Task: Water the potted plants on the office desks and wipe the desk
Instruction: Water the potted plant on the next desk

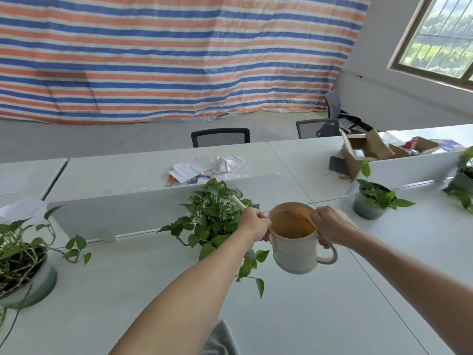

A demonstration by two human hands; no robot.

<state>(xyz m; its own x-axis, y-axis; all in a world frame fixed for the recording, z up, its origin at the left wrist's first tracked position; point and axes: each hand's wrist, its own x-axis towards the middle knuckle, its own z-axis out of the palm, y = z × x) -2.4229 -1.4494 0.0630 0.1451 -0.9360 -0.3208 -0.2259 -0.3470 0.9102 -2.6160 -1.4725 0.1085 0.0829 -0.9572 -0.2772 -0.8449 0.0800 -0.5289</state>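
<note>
A beige watering can (294,249) with brownish water inside hangs above the white desk (332,316), just right of the middle potted plant (212,221). My left hand (254,225) grips the can's spout where it joins the body; the spout's tip reaches into the plant's leaves. My right hand (330,224) grips the can's rim and handle side. A second potted plant (373,201) stands to the right, a third (23,265) at the left edge, and another (464,175) at the far right. A grey cloth (221,339) lies at the desk's near edge.
A low white divider (153,208) runs behind the plants. Crumpled papers (210,166) lie on the far desk, with open cardboard boxes (371,149) to the right. Black office chairs (220,137) stand beyond. A striped tarp covers the back wall.
</note>
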